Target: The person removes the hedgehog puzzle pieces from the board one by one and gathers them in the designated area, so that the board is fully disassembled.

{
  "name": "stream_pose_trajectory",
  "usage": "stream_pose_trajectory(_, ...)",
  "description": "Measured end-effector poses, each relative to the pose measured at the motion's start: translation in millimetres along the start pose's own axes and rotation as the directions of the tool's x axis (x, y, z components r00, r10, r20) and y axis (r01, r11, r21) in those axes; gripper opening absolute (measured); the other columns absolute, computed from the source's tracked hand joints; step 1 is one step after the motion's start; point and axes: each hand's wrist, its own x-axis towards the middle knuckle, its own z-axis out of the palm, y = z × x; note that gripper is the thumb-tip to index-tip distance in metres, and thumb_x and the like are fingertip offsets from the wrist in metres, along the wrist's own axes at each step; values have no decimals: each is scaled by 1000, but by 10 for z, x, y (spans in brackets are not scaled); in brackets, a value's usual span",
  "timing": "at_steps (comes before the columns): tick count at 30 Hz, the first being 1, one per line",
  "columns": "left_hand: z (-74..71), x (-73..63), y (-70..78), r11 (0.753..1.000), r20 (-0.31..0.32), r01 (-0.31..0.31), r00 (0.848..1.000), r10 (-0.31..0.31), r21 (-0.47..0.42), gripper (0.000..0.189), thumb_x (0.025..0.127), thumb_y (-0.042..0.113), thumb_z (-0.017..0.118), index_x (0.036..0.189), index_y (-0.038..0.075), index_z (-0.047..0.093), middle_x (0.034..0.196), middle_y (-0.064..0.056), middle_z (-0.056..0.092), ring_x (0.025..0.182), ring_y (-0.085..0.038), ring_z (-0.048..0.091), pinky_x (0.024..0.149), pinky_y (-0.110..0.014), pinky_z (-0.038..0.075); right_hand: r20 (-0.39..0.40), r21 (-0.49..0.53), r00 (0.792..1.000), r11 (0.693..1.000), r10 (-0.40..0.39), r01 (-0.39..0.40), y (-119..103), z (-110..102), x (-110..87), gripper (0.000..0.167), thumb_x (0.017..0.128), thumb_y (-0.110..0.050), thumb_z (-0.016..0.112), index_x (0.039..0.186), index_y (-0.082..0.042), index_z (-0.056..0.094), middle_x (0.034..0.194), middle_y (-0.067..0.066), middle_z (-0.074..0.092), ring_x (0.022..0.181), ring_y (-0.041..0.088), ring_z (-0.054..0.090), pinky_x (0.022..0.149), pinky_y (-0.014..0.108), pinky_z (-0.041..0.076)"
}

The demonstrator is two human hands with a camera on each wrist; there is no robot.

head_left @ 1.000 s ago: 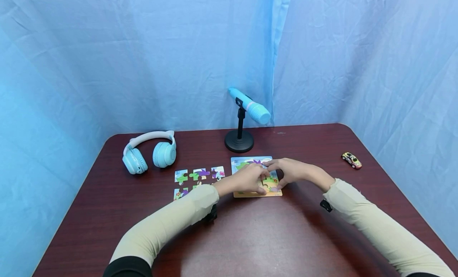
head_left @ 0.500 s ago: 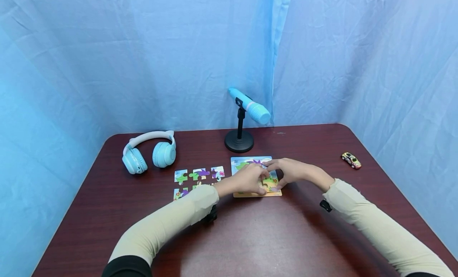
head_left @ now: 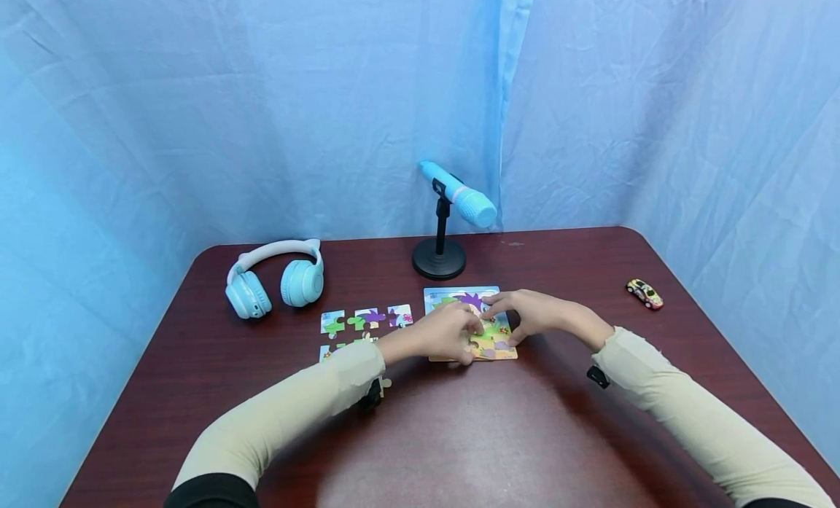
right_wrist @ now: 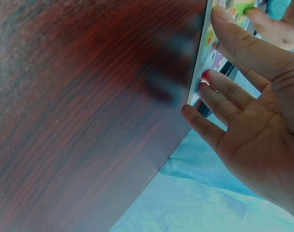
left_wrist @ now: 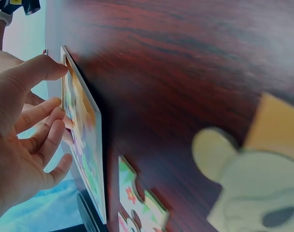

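My left hand (head_left: 436, 331) lies over the left half of a colourful jigsaw puzzle board (head_left: 507, 352). In the left wrist view the thumb and fingers (left_wrist: 54, 137) are spread apart, the thumb near the board's edge, with no piece visible between them. On the board's right side rests my right hand (head_left: 534, 317); the right wrist view shows its thumb (right_wrist: 233, 36) and fingertips touching the board along the edge. Loose puzzle pieces (head_left: 332, 323) lie to the left, some hidden by the left sleeve. One loose piece (left_wrist: 262, 188) appears close to the left wrist camera.
Behind the board a blue microphone (head_left: 466, 200) stands on a black stand (head_left: 438, 259). Blue headphones (head_left: 302, 282) lie at the back left, and a toy car (head_left: 644, 294) sits near the right edge. Blue curtains (head_left: 262, 129) surround the brown table (head_left: 512, 435).
My left hand has slid a little left and toward me across the board, uncovering more of its picture. A loose piece now shows beside the left wrist. The right hand stays nearly still.
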Motion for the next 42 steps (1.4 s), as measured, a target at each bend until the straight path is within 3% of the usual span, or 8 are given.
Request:
stream_pose_trajectory(11, -34, -295, -104, 1000, 1, -3, 1000, 3, -7, 41, 82, 29, 82, 119, 15, 74, 112, 1, 68, 107, -13, 55, 100, -40, 44, 9, -13, 1000, 1000, 18, -18, -28, -2, 2, 60, 82, -13, 85, 138, -13, 65, 156, 21, 46, 144, 44, 42, 109, 56, 45)
stream_pose_trajectory(19, -70, -553, -153, 1000, -40, 0, 999, 1, 19, 37, 82, 29, 81, 116, 17, 74, 106, 1, 66, 102, -15, 55, 89, -36, 43, 15, -18, 999, 999, 28, -28, -32, 7, 13, 61, 82, -13, 85, 140, -14, 64, 157, 20, 45, 145, 44, 41, 110, 57, 43)
stream_pose_trajectory(26, -119, -749, -177, 997, -49, 31, 998, -28, 65, 36, 83, 30, 81, 116, 19, 73, 113, 1, 65, 101, -17, 50, 99, -45, 42, 13, -7, 999, 999, 41, -41, -27, 7, 13, 60, 82, -14, 85, 139, -14, 65, 157, 19, 45, 145, 43, 41, 110, 55, 43)
stream_pose_trajectory(33, -163, -934, -218, 997, -84, 25, 996, -19, 67, 34, 82, 27, 82, 114, 18, 74, 109, 1, 65, 102, -18, 52, 97, -49, 42, 5, 8, 999, 999, 49, -49, -38, 4, 14, 61, 81, -16, 86, 138, -16, 65, 157, 19, 45, 145, 43, 41, 109, 56, 45)
stream_pose_trajectory(42, -151, -1125, -293, 997, -102, 56, 994, -51, 47, 34, 80, 27, 83, 112, 18, 74, 109, 1, 66, 103, -18, 52, 93, -48, 41, 6, 13, 998, 998, 56, -56, -42, 4, 15, 61, 82, -16, 86, 139, -16, 65, 157, 19, 45, 145, 43, 41, 109, 56, 44)
